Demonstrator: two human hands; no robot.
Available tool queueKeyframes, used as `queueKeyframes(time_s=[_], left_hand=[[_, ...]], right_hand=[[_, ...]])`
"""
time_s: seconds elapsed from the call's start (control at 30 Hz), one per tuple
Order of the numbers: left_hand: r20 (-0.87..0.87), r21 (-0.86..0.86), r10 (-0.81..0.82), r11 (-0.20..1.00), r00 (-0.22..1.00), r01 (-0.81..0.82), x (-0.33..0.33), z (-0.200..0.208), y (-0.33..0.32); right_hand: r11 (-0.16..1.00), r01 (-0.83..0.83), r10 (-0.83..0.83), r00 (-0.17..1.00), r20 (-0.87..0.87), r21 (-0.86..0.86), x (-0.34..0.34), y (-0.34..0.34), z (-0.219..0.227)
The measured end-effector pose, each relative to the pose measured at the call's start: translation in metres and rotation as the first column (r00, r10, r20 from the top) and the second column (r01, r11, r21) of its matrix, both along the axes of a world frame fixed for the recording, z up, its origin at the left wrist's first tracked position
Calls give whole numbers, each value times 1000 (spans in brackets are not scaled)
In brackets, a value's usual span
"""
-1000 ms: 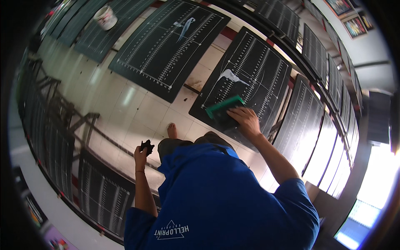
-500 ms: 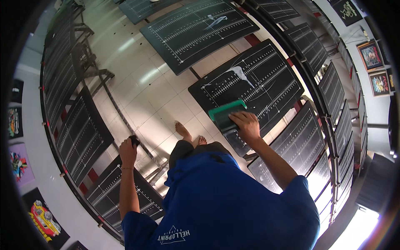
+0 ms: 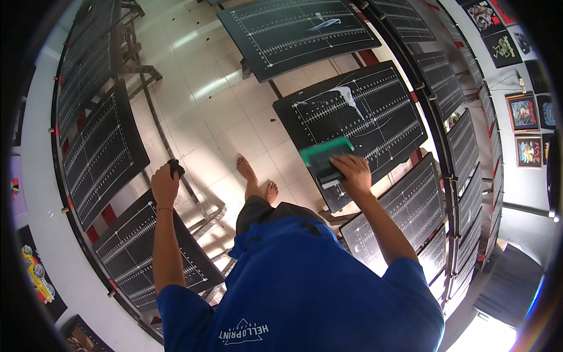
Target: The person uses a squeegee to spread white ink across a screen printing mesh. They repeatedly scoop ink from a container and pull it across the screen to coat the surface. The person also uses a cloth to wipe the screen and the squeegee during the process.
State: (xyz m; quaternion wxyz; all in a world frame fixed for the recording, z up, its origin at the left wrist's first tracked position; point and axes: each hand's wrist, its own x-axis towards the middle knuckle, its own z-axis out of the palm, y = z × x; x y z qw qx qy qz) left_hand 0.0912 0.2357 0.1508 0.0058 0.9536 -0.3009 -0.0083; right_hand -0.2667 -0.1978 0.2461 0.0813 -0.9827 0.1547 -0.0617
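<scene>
My right hand [image 3: 355, 173] is closed on a wide, flat squeegee [image 3: 326, 148] with a green edge and a dark body. The squeegee is blurred and lies over the near left part of a black printing board [image 3: 393, 146]; whether its edge touches I cannot tell. White streaks of paste or liquid [image 3: 350, 100] run across the far part of that board, among printed white ruler marks. Out to the left, my left hand [image 3: 165, 186] grips a small black object [image 3: 175, 168] whose kind I cannot make out. It hangs above the aisle side of a left-hand board.
Similar black boards [image 3: 299, 41] line the right rack, the farther one with a white smear. A second row of boards [image 3: 108, 152] stands left of the tiled aisle [image 3: 229, 111]. Dark metal rails [image 3: 431, 111] edge the rows. Framed pictures [image 3: 522, 111] hang on the right wall.
My view has shifted, and the boards sit differently in it. The left hand with its black object appears farther left and up. The right hand still holds the squeegee over the same board.
</scene>
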Motion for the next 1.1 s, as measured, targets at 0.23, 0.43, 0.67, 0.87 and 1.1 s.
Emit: queueKeyframes(time_s=[0.23,0.43,0.67,0.87,1.1], left_hand=[[-6,-10,-11,1000,1000,11,0,0,-2],[14,-55,-27,998,1000,28,0,0,-1],[-12,-69,4,998,1000,-5,-1,1,1],[-24,-48,9,999,1000,-10,-1,6,-6],[-56,-87,36,995,998,-41,-4,12,-8]], right_hand=[[999,-19,17,997,-71,-30,-113,3,6],[999,44,-45,997,61,11,-29,10,-2],[997,-79,79,996,36,-12,-39,-41,30],[987,-159,154,975,-159,-21,-133,-42,26],[999,-36,36,999,-27,-16,-51,-13,5]])
